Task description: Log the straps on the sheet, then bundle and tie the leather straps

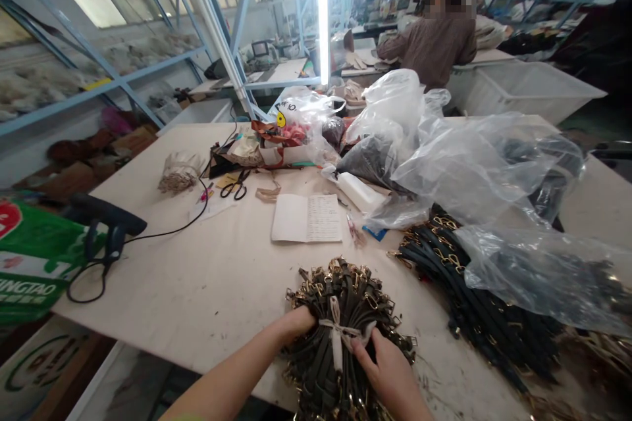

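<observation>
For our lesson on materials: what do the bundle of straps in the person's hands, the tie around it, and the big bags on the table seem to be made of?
Bundle of straps: dark, matte bands, probably leather or imitation leather, with shiny gold-coloured clasps that look like metal.
Tie: pale, soft strip knotted in a bow, likely cloth.
Bags: thin clear plastic, see-through, crinkled and glossy.

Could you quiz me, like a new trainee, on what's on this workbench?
1. True or false: a pale strip ties the bundle of dark straps.
2. What lies just left of the open notebook? A scissors, B hammer, C cup.
3. Which hand pinches the tie?

Key:
1. True.
2. A, the scissors.
3. The right hand; the left hand grips the bundle's side.
</observation>
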The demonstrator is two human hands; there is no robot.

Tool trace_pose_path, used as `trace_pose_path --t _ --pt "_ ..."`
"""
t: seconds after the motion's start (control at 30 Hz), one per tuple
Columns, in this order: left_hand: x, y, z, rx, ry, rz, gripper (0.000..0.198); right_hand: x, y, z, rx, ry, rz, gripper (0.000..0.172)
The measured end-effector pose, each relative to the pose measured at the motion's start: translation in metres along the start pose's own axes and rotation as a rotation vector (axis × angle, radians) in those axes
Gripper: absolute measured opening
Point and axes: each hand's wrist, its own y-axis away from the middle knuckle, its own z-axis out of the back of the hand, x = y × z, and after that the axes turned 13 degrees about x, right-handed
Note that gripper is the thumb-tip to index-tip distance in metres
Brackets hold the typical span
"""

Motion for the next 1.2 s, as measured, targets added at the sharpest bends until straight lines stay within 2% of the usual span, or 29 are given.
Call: trace_pose_path --t 0.07,0.13,0.2,0.3,0.43,0.5,0.57,0.63,0.7,0.77,0.9,1.07,1.2 --pt "0.002 0.016 0.002 -0.069 -0.044 0.011 0.030 -0.005 -0.002 0.000 0.017 -0.061 0.008 0.049" --pt "0.003 0.028 -0.004 -0.137 -0.082 -0.023 0.040 -0.005 -0.003 0.002 0.018 -0.083 0.014 0.050" --pt "0.001 0.032 -0.014 -0.191 -0.132 -0.063 0.055 0.001 -0.003 0.004 0.019 -0.055 0.010 0.048" --pt "-0.006 0.029 -0.019 -0.293 -0.279 -0.014 0.069 0.019 0.001 0.005 0.025 0.021 0.027 0.045" --pt "-0.022 0.032 -0.002 -0.326 -0.481 0.072 0.064 0.036 0.004 -0.003 0.046 -0.028 0.114 0.041" --pt "-0.032 0.037 0.006 -0.344 -0.638 0.136 0.060 0.032 0.004 -0.010 0.064 -0.095 0.132 0.041" --pt "-0.042 0.041 0.007 -0.447 -0.823 0.146 0.056 0.018 0.004 -0.013 0.072 -0.170 0.152 0.039" --pt "-0.050 0.042 -0.002 -0.599 -0.994 0.022 0.051 -0.002 0.004 -0.014 0.035 -0.273 0.165 0.039" --pt "-0.054 0.035 -0.018 -0.686 -1.145 -0.173 0.047 -0.024 0.005 -0.011 -0.055 -0.404 0.128 0.037" --pt "-0.053 0.022 -0.037 -0.692 -1.269 -0.321 0.041 -0.042 0.005 -0.005 -0.139 -0.534 0.079 0.038" --pt "-0.043 -0.004 -0.065 -0.713 -1.457 -0.466 0.033 -0.062 0.003 0.008 -0.231 -0.666 0.065 0.038" --pt "-0.031 -0.011 -0.074 -0.684 -1.598 -0.619 0.040 -0.070 -0.006 0.011 -0.300 -0.763 0.083 0.039" --pt "-0.030 -0.013 -0.078 -0.657 -1.592 -0.663 0.035 -0.080 -0.016 0.007 -0.306 -0.810 0.079 0.037"
